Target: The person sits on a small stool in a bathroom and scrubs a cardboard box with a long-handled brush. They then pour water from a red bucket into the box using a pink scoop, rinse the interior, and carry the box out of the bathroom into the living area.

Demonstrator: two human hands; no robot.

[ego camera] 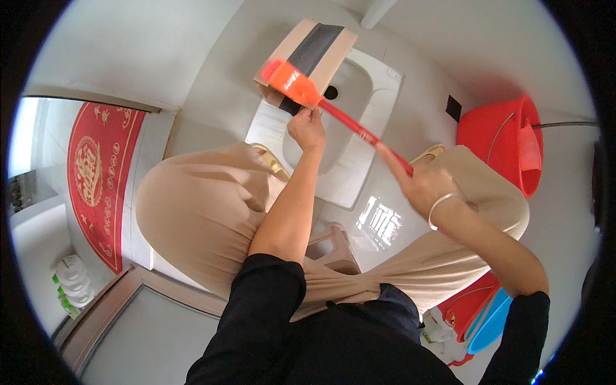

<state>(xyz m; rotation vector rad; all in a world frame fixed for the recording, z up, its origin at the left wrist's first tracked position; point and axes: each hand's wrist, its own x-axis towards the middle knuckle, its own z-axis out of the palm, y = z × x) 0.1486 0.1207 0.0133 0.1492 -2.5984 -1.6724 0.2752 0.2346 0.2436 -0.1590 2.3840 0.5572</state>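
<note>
My right hand (426,185), with a white bangle at the wrist, grips the red handle of a brush (353,126), one finger stretched along the shaft. The orange head slants up to the left, over the near side of a tan box (332,31) that looks like cardboard with a broad dark grey stripe. Its tip is blurred. With closed fingers my left hand (308,129) pinches the box's near lower edge by the dark strip, just below the brush neck. Beneath the box lies a white squat toilet pan (385,91), its dark drain hole partly showing.
A red bucket (488,132) lies tipped at the right, a dark hose by its mouth. Behind my right leg are another red bucket (474,308) and a blue basin (495,327). A plastic stool (339,248) is beneath me. Leftward lies a red doormat (98,183) past the doorway.
</note>
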